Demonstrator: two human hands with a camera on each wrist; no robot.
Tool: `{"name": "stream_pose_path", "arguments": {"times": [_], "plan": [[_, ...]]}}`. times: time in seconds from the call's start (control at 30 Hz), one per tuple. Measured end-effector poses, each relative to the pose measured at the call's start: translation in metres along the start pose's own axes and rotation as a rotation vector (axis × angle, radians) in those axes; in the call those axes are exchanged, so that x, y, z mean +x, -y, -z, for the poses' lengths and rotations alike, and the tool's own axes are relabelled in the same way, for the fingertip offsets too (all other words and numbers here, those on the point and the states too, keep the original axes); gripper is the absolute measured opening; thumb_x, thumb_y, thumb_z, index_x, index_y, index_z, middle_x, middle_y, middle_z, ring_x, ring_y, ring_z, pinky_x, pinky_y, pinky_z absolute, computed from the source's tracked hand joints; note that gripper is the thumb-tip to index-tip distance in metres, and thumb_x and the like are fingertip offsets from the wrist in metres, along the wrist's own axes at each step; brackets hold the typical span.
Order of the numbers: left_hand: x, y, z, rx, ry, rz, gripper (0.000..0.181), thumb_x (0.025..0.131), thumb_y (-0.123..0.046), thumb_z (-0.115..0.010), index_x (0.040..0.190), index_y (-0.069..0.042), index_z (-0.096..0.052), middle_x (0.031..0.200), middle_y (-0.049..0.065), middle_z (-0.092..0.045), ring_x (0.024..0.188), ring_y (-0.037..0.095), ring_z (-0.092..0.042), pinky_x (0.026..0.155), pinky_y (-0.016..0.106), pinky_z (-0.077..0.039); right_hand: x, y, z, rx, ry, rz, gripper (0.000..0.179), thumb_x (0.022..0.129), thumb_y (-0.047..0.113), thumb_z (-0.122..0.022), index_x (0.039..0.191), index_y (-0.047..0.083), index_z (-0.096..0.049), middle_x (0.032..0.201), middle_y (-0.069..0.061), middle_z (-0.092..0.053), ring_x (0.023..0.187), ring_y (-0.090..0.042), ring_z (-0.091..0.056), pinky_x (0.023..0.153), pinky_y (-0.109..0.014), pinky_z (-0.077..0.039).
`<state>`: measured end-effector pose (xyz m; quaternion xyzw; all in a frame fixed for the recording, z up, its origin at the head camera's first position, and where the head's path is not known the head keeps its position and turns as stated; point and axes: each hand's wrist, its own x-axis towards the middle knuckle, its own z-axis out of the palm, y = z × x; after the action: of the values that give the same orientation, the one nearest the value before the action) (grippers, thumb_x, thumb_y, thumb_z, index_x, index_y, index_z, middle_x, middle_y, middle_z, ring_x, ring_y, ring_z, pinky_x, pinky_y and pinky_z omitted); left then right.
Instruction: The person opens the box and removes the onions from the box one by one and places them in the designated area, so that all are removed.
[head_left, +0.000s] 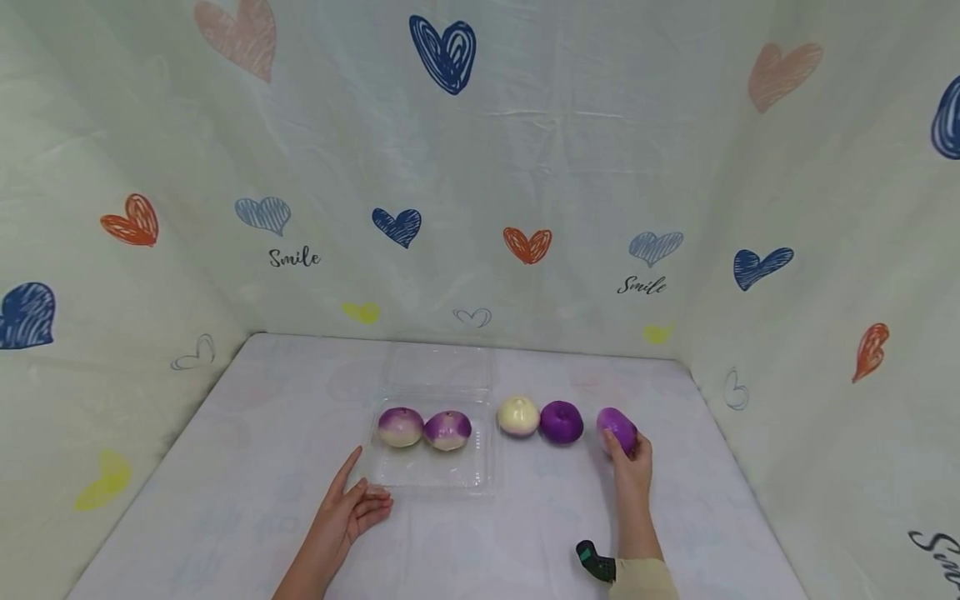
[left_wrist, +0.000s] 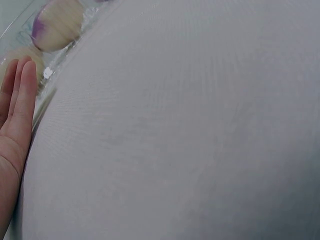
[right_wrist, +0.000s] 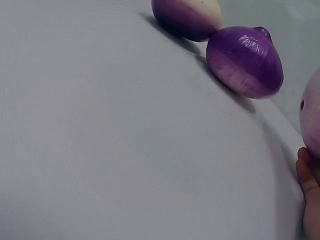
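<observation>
My right hand grips a purple onion at the right of the table, fingers and thumb around its near side. In the right wrist view, that onion shows a pale pink side with a small dark spot. My left hand has its fingers extended at the near left corner of a clear plastic box. Two purple-and-white onions sit side by side in the box, whose lid lies back. Right of the box, a pale onion stands beside a dark purple onion.
A white cloth covers the table, with a heart-printed curtain rising behind it and along both sides. A bent black-and-green piece shows beside the right sleeve.
</observation>
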<state>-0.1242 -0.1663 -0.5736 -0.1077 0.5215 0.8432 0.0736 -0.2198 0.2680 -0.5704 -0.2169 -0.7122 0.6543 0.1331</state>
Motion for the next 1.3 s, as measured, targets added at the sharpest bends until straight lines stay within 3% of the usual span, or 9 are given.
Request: {"name": "stream_pose_path", "arguments": {"times": [0.17, 0.3, 0.7, 1.3], "plan": [[0.000, 0.001, 0.001, 0.011, 0.020, -0.021, 0.062, 0.106, -0.014, -0.041, 0.158, -0.020, -0.008, 0.096, 0.014, -0.065, 0.088, 0.021, -0.067, 0.085, 0.038, -0.056, -0.003, -0.004, -0.004, 0.030, -0.067, 0.028, 0.081, 0.091, 0.042, -0.068, 0.146, -0.004, -0.030, 0.150, -0.025, -0.031, 0.137, -0.037, -0.030, 0.113, -0.049, -0.027], [-0.001, 0.001, 0.002, 0.013, 0.038, -0.028, 0.064, 0.106, -0.015, -0.042, 0.158, -0.018, -0.005, 0.097, 0.015, -0.065, 0.089, 0.021, -0.067, 0.085, 0.037, -0.056, -0.002, -0.009, -0.008, -0.023, -0.098, 0.052, 0.082, 0.088, 0.040, -0.073, 0.148, 0.001, -0.032, 0.150, -0.024, -0.033, 0.136, -0.039, -0.031, 0.113, -0.051, -0.027], [0.000, 0.000, 0.000, 0.006, 0.023, -0.011, 0.063, 0.106, -0.014, -0.041, 0.158, -0.021, -0.006, 0.095, 0.012, -0.065, 0.089, 0.021, -0.067, 0.085, 0.037, -0.056, 0.001, -0.016, -0.011, -0.175, -0.130, 0.217, 0.079, 0.082, 0.017, -0.081, 0.147, 0.002, -0.039, 0.147, -0.026, -0.035, 0.139, -0.041, -0.028, 0.115, -0.052, -0.021], [-0.001, 0.001, 0.002, 0.004, 0.036, -0.033, 0.062, 0.106, -0.012, -0.042, 0.158, -0.019, -0.009, 0.095, 0.012, -0.065, 0.090, 0.022, -0.067, 0.085, 0.037, -0.056, 0.000, -0.011, -0.021, -0.234, -0.180, 0.206, 0.080, 0.077, 0.015, -0.085, 0.141, -0.002, -0.039, 0.141, -0.027, -0.044, 0.130, -0.044, -0.038, 0.109, -0.053, -0.030]]}}
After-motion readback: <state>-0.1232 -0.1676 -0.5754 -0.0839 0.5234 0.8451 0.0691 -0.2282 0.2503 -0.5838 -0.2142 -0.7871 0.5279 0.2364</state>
